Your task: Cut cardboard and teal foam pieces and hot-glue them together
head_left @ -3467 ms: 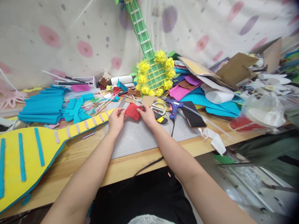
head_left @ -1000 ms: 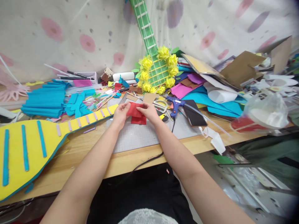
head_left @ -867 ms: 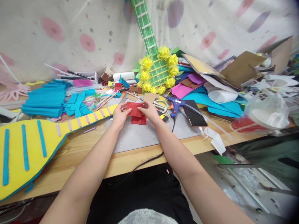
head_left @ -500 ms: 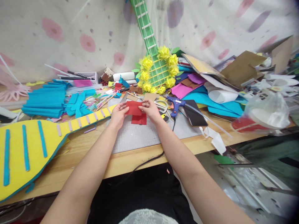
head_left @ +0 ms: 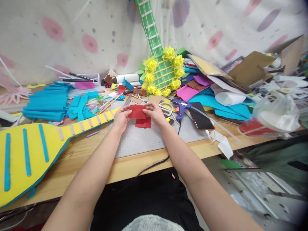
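Note:
Between my two hands a small rectangular piece of red crepe paper [head_left: 137, 112] is held up by its left and right ends. My left hand [head_left: 122, 118] pinches the left end, thumb in front. The right end is pinched by my right hand [head_left: 154, 113]. Just below and behind it, more red paper pieces [head_left: 143, 123] lie on the grey cutting mat [head_left: 139, 141], partly covered by the held piece.
Left lies a yellow guitar-shaped cutout [head_left: 57, 144] with blue strips. A blue glue gun [head_left: 181, 107] and a phone [head_left: 201, 116] lie to the right. Behind stands a green paper guitar [head_left: 154, 35] with yellow flowers. Blue crepe paper [head_left: 47, 102] and a bagged red cup [head_left: 255, 126] flank these.
Almost nothing differs. The held red paper has shifted very slightly, and both hands keep their pinch on its ends.

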A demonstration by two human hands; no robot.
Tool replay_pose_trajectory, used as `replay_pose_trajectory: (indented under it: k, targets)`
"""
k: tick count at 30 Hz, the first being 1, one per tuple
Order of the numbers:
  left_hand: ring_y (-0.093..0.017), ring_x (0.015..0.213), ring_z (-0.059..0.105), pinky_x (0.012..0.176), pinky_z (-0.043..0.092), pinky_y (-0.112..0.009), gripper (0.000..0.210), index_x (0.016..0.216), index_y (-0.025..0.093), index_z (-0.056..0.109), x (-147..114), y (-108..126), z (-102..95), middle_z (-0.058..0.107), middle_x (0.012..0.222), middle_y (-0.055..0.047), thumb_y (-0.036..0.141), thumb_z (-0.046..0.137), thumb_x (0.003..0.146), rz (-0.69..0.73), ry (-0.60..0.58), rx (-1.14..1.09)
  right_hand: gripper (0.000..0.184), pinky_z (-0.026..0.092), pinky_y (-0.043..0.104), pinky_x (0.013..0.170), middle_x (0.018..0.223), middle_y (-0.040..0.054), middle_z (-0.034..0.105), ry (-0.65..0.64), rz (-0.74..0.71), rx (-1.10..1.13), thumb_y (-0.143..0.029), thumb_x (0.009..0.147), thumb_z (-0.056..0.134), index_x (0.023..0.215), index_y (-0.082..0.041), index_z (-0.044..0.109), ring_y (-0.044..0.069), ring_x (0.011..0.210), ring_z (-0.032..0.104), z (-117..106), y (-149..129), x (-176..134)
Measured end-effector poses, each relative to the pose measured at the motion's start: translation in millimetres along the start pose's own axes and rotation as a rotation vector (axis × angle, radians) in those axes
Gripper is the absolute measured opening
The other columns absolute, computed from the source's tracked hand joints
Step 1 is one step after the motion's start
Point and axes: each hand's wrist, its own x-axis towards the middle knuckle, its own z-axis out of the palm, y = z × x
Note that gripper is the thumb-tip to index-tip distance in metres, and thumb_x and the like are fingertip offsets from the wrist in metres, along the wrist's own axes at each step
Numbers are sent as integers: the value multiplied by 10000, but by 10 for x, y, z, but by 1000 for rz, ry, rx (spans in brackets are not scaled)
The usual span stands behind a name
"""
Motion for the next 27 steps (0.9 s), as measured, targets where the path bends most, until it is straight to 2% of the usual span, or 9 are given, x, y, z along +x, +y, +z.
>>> replay_pose_trajectory:
  k: [7, 13, 15, 19, 27]
  targets:
    - [-91, 564, 580, 532, 459, -197, 261, 772, 157, 570, -12, 3, 11, 639, 689, 20, 71, 593, 527, 33, 25, 38, 314, 455, 225, 585, 686, -45, 591, -7, 6, -12, -196, 566, 692, 825, -199, 514, 92, 609, 567, 19, -15, -19]
    - [-127, 635, 608, 614, 489, -249, 269, 816, 157, 621, -29, -36, 36, 663, 735, -2, 261, 709, 585, 61, -103, 95, 277, 460, 228, 587, 664, -51, 596, -22, 10, -11, -173, 575, 658, 805, -201, 508, 87, 583, 561, 50, -31, -30]
    - [-137, 649, 616, 651, 497, -267, 287, 792, 143, 639, -26, -63, 47, 671, 718, -16, 302, 745, 579, 70, -74, 134, 275, 456, 223, 576, 656, -56, 592, -26, 23, -8, -170, 574, 654, 805, -201, 509, 84, 574, 559, 54, -33, -29]
    - [-142, 603, 614, 613, 501, -269, 257, 741, 139, 648, -10, -81, 55, 666, 655, -15, 311, 758, 586, 48, 29, 133, 282, 448, 211, 555, 650, -58, 587, -27, 48, 8, -156, 567, 662, 804, -197, 514, 83, 574, 564, 54, -50, -36]
    - [-112, 491, 574, 499, 464, -221, 208, 675, 141, 613, -54, -3, 77, 614, 545, 11, 298, 738, 619, 7, 30, 114, 271, 456, 222, 571, 648, -50, 594, -27, 86, 44, -130, 587, 652, 813, -190, 514, 88, 573, 571, 48, -92, -60]
